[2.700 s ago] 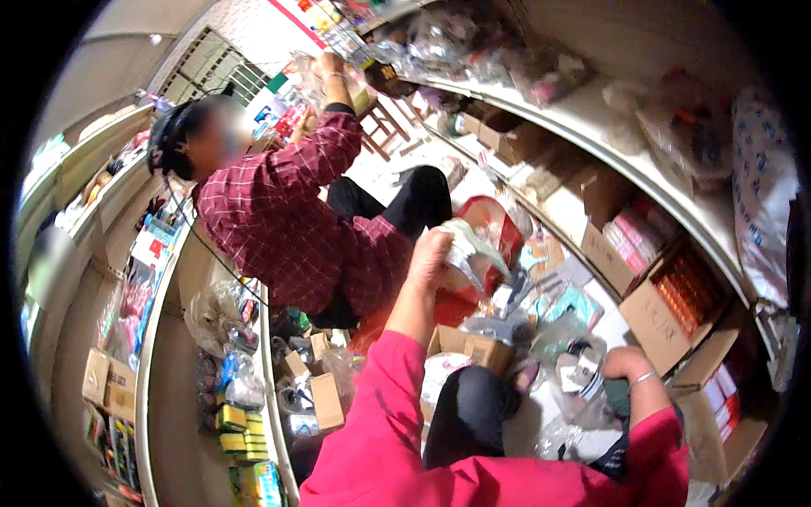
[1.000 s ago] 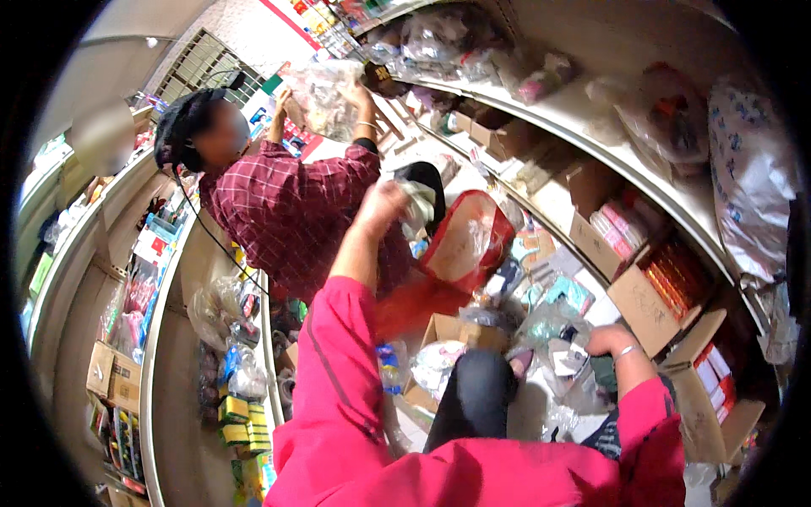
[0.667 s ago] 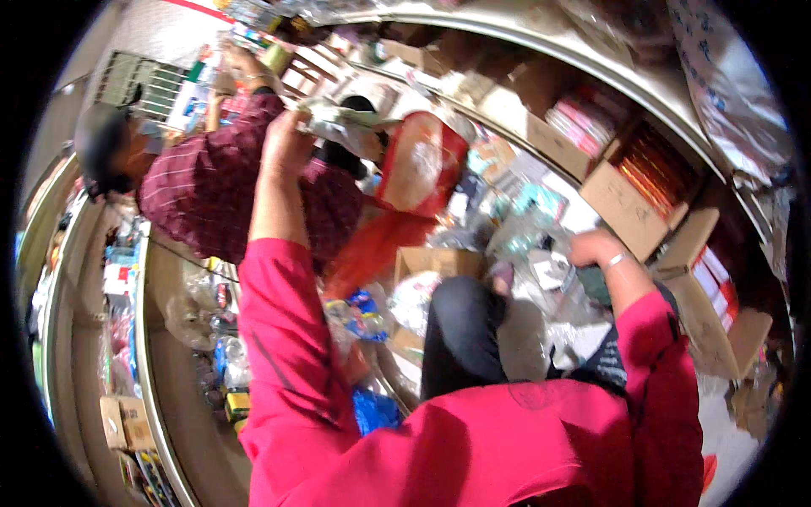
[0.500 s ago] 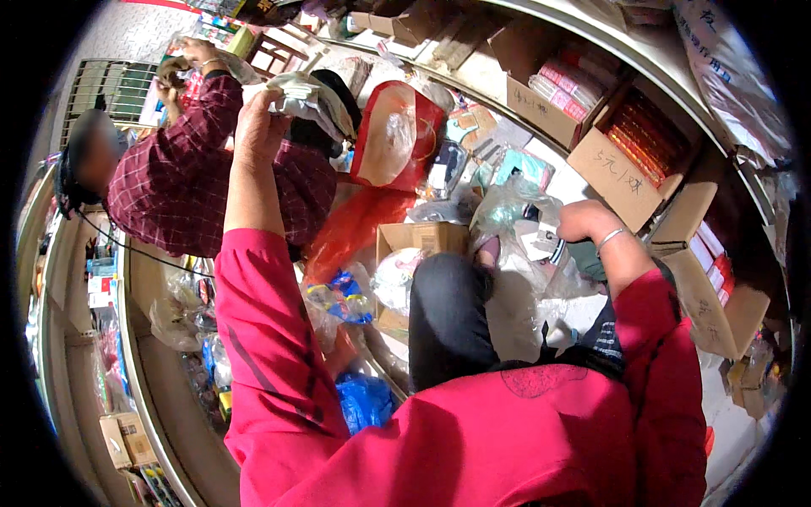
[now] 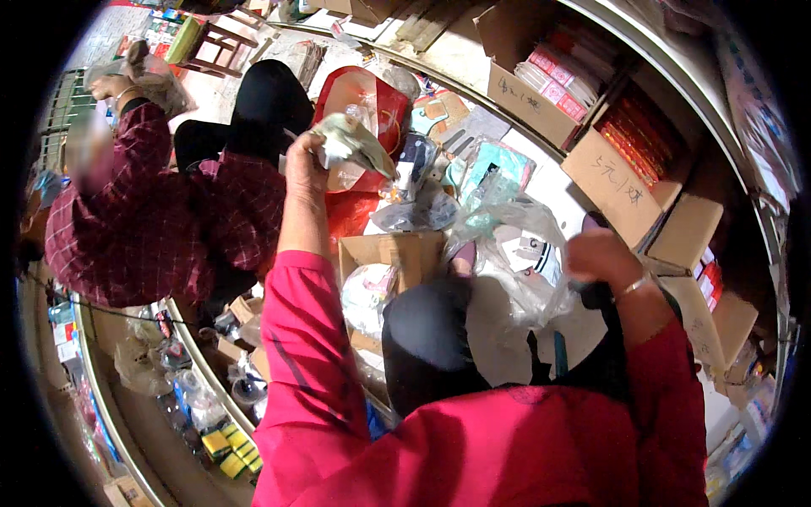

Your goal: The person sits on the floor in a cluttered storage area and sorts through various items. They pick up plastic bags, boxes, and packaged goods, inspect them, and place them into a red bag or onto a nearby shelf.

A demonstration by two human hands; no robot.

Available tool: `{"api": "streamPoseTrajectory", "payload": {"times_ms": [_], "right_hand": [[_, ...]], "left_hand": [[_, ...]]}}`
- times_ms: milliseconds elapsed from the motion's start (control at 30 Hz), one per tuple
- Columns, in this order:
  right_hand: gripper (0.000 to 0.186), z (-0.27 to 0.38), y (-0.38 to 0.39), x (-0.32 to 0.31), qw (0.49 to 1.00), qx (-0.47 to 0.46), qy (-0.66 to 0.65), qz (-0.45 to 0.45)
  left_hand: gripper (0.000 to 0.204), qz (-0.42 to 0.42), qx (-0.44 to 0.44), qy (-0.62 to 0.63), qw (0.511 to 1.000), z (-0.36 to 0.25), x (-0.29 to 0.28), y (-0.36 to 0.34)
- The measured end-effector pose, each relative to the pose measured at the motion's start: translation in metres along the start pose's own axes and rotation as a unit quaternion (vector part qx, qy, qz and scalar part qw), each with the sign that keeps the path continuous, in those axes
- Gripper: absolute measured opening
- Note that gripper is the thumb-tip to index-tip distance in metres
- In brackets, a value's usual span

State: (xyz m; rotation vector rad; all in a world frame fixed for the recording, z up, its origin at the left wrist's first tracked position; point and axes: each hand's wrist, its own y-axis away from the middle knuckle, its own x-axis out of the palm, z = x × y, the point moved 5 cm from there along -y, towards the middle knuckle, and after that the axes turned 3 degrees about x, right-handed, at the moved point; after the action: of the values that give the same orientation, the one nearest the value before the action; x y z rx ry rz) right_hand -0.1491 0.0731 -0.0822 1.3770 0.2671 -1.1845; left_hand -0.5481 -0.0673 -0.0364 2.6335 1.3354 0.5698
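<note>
My left hand (image 5: 306, 165) is raised ahead of me, its fingers closed on a pale green and white folded bundle (image 5: 356, 145), which looks like cloth; its exact kind is unclear. That bundle hangs in front of a red bag (image 5: 395, 95) with a pale inside. By my right knee, my right hand (image 5: 601, 255) is curled closed at the edge of a large clear plastic bag (image 5: 481, 232). White packages with dark markings (image 5: 532, 252) show inside this bag. The fingertips of my right hand are hidden.
A co-worker in a dark plaid shirt (image 5: 160, 228) crouches at left, holding a clear bag (image 5: 160, 84). An open cardboard box (image 5: 422, 258) stands by my left knee. Cartons (image 5: 612, 173) line the right shelf; yellow sponges (image 5: 232, 448) lie on the left shelf.
My left hand has come back from beside the co-worker, to the right and lower, with the pale bundle. The view has shifted. My right hand stays at the clear bag.
</note>
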Motion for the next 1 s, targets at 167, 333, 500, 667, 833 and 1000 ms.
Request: {"api": "streamPoseTrajectory", "payload": {"times_ms": [167, 333, 500, 667, 833, 1000], "right_hand": [[0.023, 0.007, -0.001, 0.003, 0.995, 0.041, 0.029, 0.086], [0.018, 0.008, 0.012, -0.001, 0.999, 0.025, 0.007, 0.030], [0.016, -0.003, 0.003, 0.007, 0.996, 0.015, -0.012, 0.093], [0.013, -0.007, -0.009, 0.006, 0.982, 0.038, 0.034, 0.180], [0.013, -0.015, -0.026, 0.002, 0.968, 0.100, 0.021, 0.230], [0.014, -0.014, -0.024, 0.002, 0.954, 0.157, 0.018, 0.254]], "left_hand": [[0.023, -0.031, -0.083, 0.037, 0.995, 0.091, -0.009, -0.034], [0.021, -0.041, -0.156, 0.086, 0.983, 0.180, -0.008, -0.105], [0.013, -0.084, -0.161, -0.094, 0.979, 0.225, 0.013, -0.178], [0.054, -0.066, -0.053, -0.520, 0.850, 0.253, 0.015, -0.252], [0.047, 0.004, -0.070, -0.652, 0.755, 0.283, 0.028, -0.274], [0.044, 0.037, -0.083, -0.698, 0.710, 0.295, 0.020, -0.277]]}}
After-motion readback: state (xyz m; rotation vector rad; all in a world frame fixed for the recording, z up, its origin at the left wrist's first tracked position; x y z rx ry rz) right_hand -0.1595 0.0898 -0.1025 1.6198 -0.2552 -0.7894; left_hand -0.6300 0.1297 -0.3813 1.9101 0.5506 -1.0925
